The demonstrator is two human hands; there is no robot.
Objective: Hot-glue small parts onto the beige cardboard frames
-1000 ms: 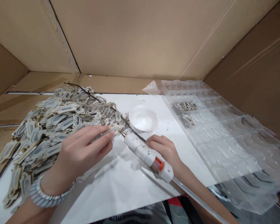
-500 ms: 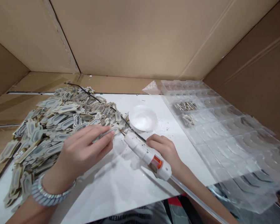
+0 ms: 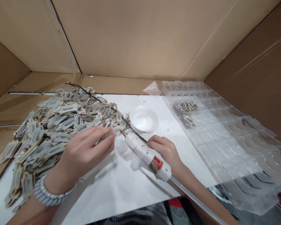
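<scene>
My left hand (image 3: 84, 153): thumb and forefinger narrowed on a piece (image 3: 117, 129), left of the dish (image 3: 154, 124) and on my side of it. Probably pinched back from the tip so that end stays bare for the nozzle (image 3: 123, 133); whether the two touch, I cannot tell

My right hand (image 3: 164, 148): fingers curled at the far side of the gun (image 3: 140, 152), nearer me than the dish, handle hidden behind the barrel. I read the slant as a way to bring its nose to the piece with my wrists clear of each other

The pile (image 3: 66, 108) spreads left of the dish, likely for easy reach. The tray (image 3: 213, 137) lies right of the dish; bits (image 3: 188, 107) sit at its dish-facing side, perhaps to stop them straying

Stuff: pieces flat, long, scalloped, pale rims round grey middles. Gun white, specked plastic, orange in its slot; clear rod (image 3: 192, 196) out the back. Tray thin, see-through, curved hollows. Bits slim, shiny. Cord (image 3: 138, 134) thin, black, passing the dish's near side
</scene>
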